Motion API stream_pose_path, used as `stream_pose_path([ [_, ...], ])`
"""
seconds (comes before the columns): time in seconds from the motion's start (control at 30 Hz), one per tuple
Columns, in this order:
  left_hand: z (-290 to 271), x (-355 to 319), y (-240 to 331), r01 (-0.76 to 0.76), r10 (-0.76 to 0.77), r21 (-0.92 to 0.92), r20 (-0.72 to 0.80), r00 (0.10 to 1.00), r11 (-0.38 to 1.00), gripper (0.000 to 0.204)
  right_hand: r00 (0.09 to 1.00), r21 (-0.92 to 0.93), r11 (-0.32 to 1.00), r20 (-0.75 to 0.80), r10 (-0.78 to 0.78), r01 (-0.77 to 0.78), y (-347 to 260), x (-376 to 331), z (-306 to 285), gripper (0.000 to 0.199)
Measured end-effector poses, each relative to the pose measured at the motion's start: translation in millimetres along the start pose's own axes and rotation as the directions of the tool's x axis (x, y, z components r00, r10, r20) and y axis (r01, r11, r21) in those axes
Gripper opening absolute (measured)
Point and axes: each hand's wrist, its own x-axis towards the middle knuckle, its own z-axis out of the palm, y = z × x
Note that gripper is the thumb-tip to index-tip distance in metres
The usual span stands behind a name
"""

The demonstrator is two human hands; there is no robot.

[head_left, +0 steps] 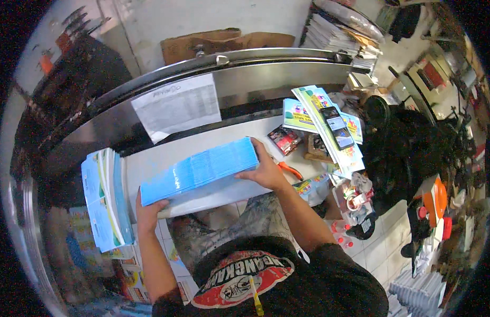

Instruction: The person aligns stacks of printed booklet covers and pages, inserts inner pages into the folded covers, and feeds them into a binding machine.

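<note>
A thick stack of blue-edged booklets (200, 170) lies on its side across the white worktop (165, 153). My left hand (148, 211) grips its left end from below. My right hand (267, 170) holds the right end, fingers wrapped over the stack's edge. A second pile of blue and white booklets (104, 198) sits at the worktop's left end, just left of my left hand.
A metal machine housing (245, 74) with a printed paper sheet (176, 105) taped on it rises behind the worktop. To the right lie colourful booklets (321, 113) with a phone (337, 127) on top, a small dark packet (284, 139), orange-handled scissors (290, 169) and tape rolls (356, 199).
</note>
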Motion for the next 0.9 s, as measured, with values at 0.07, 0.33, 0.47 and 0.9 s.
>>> stream_pose_path([
  [0.07, 7.4, -14.9, 8.0, -0.058, 0.073, 0.170, -0.085, 0.994, 0.984, 0.081, 0.998, -0.016, 0.998, -0.045, -0.054, 0.053, 11.6, -18.7, 3.1, 0.115],
  [0.33, 9.8, -29.0, -11.9, -0.072, 0.078, -0.062, 0.097, 0.992, 0.995, 0.107, 0.983, 0.451, 0.885, -0.075, 0.168, -0.117, 15.6, -48.8, 8.2, 0.076],
  [0.47, 18.3, -33.9, -11.6, -0.064, 0.065, -0.049, 0.030, 0.997, 0.997, 0.112, 0.971, 0.409, 0.910, -0.182, 0.156, -0.070, 17.2, -50.8, 15.1, 0.067],
  [0.9, 19.2, -34.0, -33.1, -0.168, 0.193, -0.368, 0.032, 0.981, 0.915, 0.089, 0.968, 0.603, 0.797, -0.189, 0.167, -0.020, 53.6, -56.1, 11.7, 0.054],
])
